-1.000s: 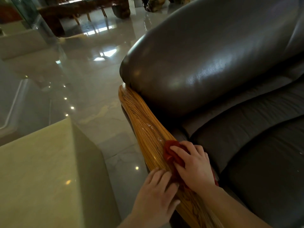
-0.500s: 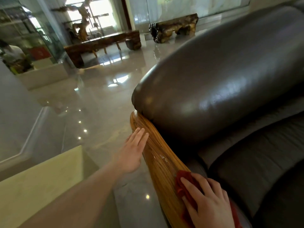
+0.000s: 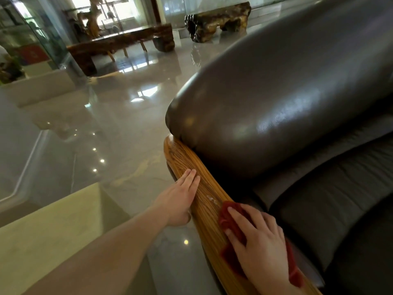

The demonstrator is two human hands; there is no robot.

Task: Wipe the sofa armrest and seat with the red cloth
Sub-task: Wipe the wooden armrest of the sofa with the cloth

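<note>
The sofa's wooden armrest (image 3: 187,158) runs from the middle of the view down to the bottom right. A dark leather back cushion (image 3: 276,99) bulges above it, and the dark seat cushion (image 3: 331,209) lies to its right. My right hand (image 3: 259,241) presses the red cloth (image 3: 228,216) flat on the armrest's top. A small whitish smear shows on the wood just ahead of the cloth. My left hand (image 3: 180,196) rests with straight fingers against the armrest's outer side, holding nothing.
A pale stone side table (image 3: 53,231) stands at the lower left, close to the armrest. Glossy tiled floor (image 3: 106,128) stretches behind. A long wooden bench (image 3: 119,43) and a carved root block (image 3: 217,20) stand far back. Glass panels rise at the left.
My left hand has moved from beside my right hand forward along the armrest's outer side. My right hand has pushed the red cloth a little forward. The view has tilted up.
</note>
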